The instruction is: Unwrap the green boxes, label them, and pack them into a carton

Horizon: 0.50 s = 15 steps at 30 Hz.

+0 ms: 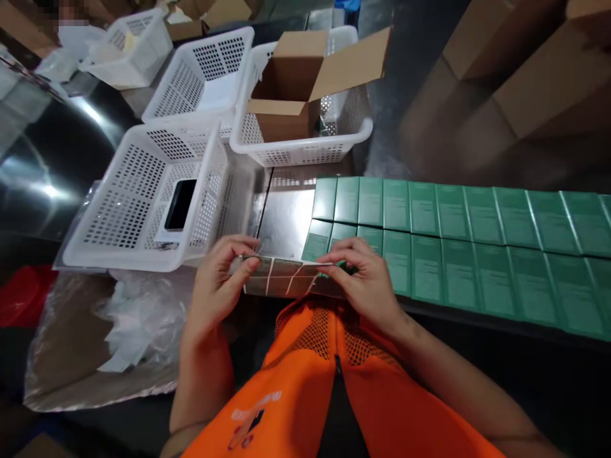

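Orange vest (296, 375) is worn up front; thin strip (280, 277) is pinched by left hand (220, 277) and right hand (366, 278), probably light, bendy, easily creased, best held by its ends.

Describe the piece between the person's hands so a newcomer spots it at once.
Start at the two rows of green boxes. By their near left end, the left hand and right hand hold a strip-like piece between them. Unlike the green boxes, it looks greyish brown, crossed by thin pale lines.
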### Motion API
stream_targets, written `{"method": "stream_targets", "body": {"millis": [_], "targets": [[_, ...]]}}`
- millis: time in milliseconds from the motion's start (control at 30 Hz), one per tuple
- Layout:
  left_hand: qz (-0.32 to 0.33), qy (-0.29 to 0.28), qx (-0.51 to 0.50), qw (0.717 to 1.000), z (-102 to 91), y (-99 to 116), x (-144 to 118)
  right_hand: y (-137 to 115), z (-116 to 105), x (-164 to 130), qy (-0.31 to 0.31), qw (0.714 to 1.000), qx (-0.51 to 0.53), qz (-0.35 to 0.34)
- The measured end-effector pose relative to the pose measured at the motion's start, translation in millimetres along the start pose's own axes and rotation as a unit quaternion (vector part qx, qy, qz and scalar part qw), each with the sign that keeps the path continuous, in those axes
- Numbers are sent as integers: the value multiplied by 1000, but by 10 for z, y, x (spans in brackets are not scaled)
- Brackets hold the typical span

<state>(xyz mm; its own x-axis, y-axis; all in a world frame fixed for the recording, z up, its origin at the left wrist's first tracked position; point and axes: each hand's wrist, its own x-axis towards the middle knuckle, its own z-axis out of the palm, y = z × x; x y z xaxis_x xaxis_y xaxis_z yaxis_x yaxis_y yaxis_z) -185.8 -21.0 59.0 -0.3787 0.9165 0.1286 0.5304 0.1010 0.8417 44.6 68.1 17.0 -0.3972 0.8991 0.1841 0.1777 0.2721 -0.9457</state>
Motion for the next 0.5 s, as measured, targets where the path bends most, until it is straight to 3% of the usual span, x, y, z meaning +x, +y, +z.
{"method": "stream_targets", "body": {"millis": [100,167,233,367,433,500], "targets": [[-85,25,-101,991,105,-29,20,-8,-48,-16,-15,1000,9,24],[-110,60,-127,984,189,-42,43,-7,-63,-41,-7,998,12,61],[-125,63,-143,980,273,-64,82,3,-69,-72,7,999,0,48],[-175,54,-189,965,405,-170,253,6,-122,-152,38,980,-85,-178],[-212,77,-210,951,449,-243,388,-42,-204,-185,-1,955,-85,-286],[-232,100,-206,945,478,-299,526,-125,-332,-171,-79,941,-28,-327]]}}
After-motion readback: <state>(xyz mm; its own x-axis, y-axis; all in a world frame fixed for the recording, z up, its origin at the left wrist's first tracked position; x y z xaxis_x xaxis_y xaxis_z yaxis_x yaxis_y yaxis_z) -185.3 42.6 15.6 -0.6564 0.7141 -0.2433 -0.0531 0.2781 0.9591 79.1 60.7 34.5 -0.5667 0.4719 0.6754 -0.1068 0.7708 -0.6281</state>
